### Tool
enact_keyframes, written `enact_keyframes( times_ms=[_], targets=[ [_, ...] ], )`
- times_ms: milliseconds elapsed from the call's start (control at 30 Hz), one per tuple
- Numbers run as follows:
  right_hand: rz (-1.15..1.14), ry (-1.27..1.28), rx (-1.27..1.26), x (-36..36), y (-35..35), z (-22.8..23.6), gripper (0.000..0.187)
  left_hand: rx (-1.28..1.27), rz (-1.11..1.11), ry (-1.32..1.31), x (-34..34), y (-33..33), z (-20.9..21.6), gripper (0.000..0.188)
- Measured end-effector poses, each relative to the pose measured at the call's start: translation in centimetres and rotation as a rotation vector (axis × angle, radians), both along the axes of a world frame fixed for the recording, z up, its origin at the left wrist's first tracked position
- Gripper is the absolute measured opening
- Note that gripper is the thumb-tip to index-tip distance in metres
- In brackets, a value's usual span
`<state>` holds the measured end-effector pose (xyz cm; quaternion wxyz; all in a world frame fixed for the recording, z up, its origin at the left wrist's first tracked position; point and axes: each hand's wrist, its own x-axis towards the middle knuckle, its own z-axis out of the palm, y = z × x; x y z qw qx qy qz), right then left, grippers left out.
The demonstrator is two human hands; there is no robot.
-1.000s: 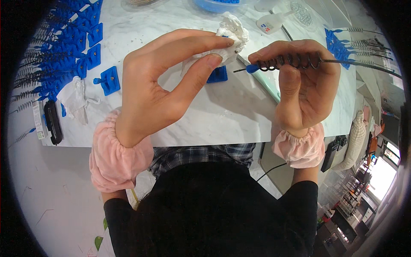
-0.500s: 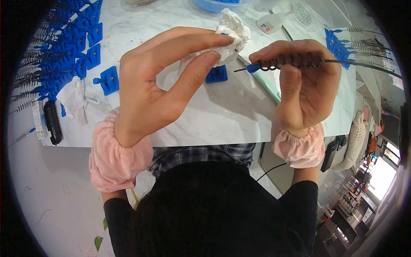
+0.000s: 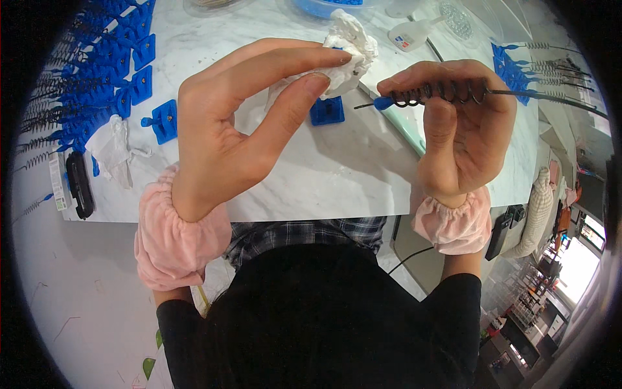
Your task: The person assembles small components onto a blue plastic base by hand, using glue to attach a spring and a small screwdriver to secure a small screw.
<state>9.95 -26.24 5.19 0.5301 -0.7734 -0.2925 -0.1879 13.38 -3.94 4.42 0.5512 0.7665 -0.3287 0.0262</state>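
My left hand (image 3: 227, 123) pinches a crumpled white tissue (image 3: 353, 45) between thumb and fingers. A speck of blue shows at the tissue, and whatever the folds wrap is hidden. Just below it, a blue square base (image 3: 327, 111) lies on the table. To the right, my right hand (image 3: 479, 146) is closed around a black coil spring (image 3: 453, 91), thumb pressed on the coils. The spring has a blue sleeve (image 3: 383, 102) at its left end with a thin dark wire poking out. From its other end a long dark rod (image 3: 551, 96) runs off to the right.
Many blue bases with springs (image 3: 116, 61) crowd the left side, near a loose base (image 3: 166, 121), another tissue (image 3: 113, 149) and a black elongated object (image 3: 79, 185). A white squeeze bottle (image 3: 408, 35), clear dish (image 3: 457, 19) and blue-filled bowl (image 3: 327, 9) stand at the back. More spring pieces (image 3: 512, 71) lie right.
My left hand has shifted slightly left and up with the tissue, so more of the blue base below shows. My right hand and the spring look unmoved.
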Motion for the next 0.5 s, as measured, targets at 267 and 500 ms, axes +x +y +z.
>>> enact_keyframes(
  times_ms=[267,500],
  targets=[
    [-0.042,0.009,0.057,-0.2,0.9,0.1,0.024,0.018,-0.010,-0.003,-0.1,-0.1,-0.1,0.023],
    [-0.024,-0.007,0.077,0.1,-0.4,-1.4,0.025,0.049,-0.031,-0.014,0.0,-0.2,-0.3,0.023]
  ],
)
